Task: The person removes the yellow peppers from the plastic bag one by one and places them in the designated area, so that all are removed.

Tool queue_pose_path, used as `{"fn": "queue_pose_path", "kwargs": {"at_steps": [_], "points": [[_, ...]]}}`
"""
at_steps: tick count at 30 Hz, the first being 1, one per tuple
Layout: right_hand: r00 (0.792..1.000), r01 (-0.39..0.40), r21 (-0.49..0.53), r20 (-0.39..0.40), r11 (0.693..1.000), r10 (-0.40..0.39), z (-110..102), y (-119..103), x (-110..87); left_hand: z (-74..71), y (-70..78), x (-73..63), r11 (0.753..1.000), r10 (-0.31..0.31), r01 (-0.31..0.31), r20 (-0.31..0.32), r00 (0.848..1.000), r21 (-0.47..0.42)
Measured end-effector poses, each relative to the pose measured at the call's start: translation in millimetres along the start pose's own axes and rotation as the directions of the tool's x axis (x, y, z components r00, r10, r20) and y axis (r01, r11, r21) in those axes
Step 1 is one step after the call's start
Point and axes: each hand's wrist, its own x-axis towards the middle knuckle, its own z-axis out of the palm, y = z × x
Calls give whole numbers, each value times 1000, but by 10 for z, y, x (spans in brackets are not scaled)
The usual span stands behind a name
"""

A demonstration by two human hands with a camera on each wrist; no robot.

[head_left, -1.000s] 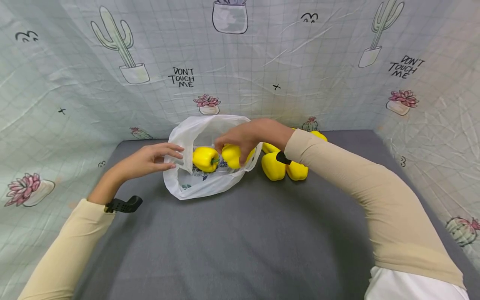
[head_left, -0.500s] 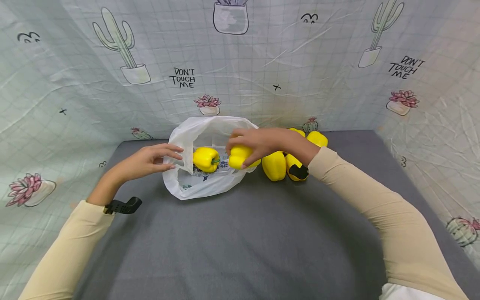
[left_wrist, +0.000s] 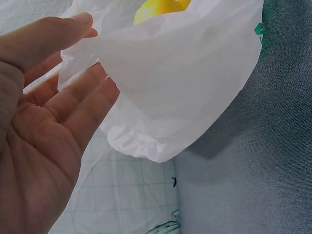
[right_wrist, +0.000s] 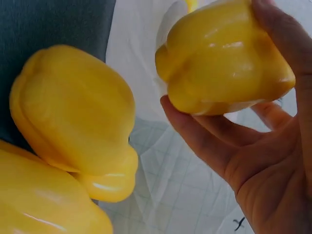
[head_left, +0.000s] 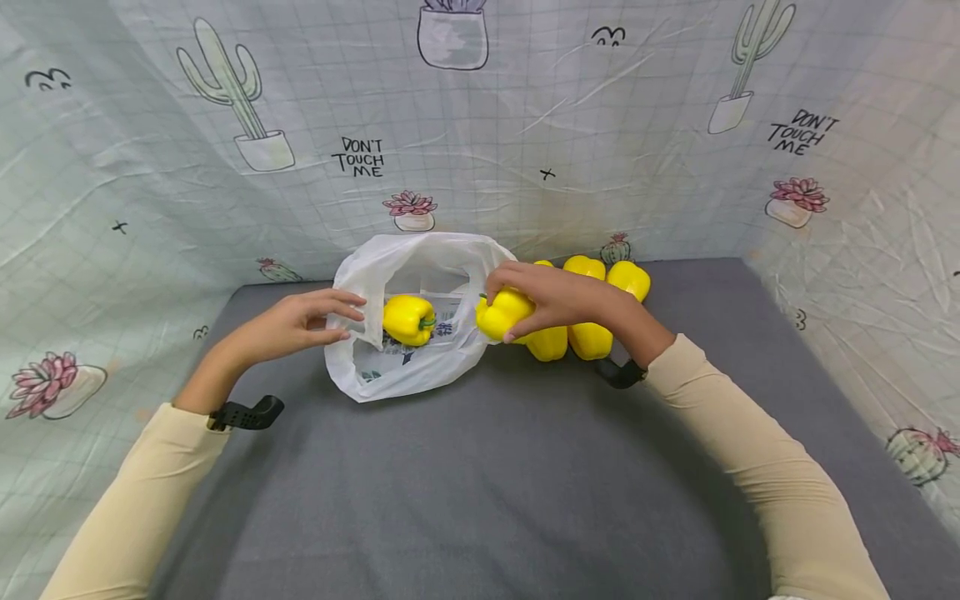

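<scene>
My right hand [head_left: 551, 296] grips a yellow bell pepper [head_left: 502, 315] at the right rim of a white plastic bag [head_left: 420, 387]. In the right wrist view, the thumb lies on one side of this bell pepper [right_wrist: 224, 58] and the fingers on the other. A second yellow bell pepper [head_left: 408, 319] with a green stem lies inside the bag, whose mouth gapes upward. My left hand [head_left: 300, 321] is at the bag's left edge, thumb and fingers apart. In the left wrist view, its relaxed fingertips touch the thin plastic [left_wrist: 165, 83].
Several more yellow bell peppers [head_left: 591, 340] lie in a cluster right of the bag, under and behind my right hand. A grey cloth [head_left: 480, 492] covers the table. Behind it hangs a cactus-print sheet [head_left: 495, 125] that also closes off both sides.
My right hand has moved right with the gripped bell pepper, from over the bag's mouth to its right rim. My left hand has stayed at the bag's left edge.
</scene>
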Motion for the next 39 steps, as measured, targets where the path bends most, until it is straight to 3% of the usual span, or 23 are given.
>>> {"fn": "queue_pose_path", "kwargs": {"at_steps": [8, 18, 27, 39], "points": [[982, -62, 9, -176, 998, 63, 146, 30, -263, 3, -6, -8, 1000, 4, -4, 0, 1000, 8], [928, -169, 57, -328, 984, 178, 220, 133, -488, 3, -1, -34, 1000, 2, -2, 0, 1000, 26], [894, -218, 49, -392, 975, 219, 98, 157, -625, -7, 1, 7, 999, 22, -22, -2, 1000, 43], [857, -244, 40, -459, 969, 235, 69, 199, -770, -1, -26, -45, 1000, 6, -6, -9, 1000, 22]]}}
